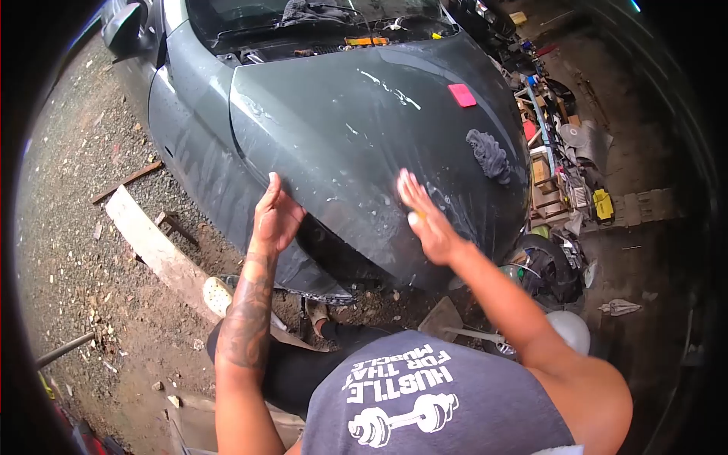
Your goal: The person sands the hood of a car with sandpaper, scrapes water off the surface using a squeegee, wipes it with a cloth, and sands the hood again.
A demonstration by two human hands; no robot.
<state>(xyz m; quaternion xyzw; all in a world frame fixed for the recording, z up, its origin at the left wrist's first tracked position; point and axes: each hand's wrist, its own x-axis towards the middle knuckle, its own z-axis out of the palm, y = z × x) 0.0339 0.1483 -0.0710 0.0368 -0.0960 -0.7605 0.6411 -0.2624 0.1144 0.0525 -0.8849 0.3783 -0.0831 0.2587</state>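
Several small items, too cluttered to name, fill a blue-edged rack (535, 114) beyond the car's hood (318, 114), with a yellow object (603, 205) near it. Both hands are open and show no tool. The left hand (277, 218) is by the hood's near edge, thumb up; the right hand (428, 226), slightly blurred, has its fingers extended over the hood. Whether either touches it, I cannot tell. A pink block (462, 95) and a crumpled grey cloth (489, 155) rest on the hood.
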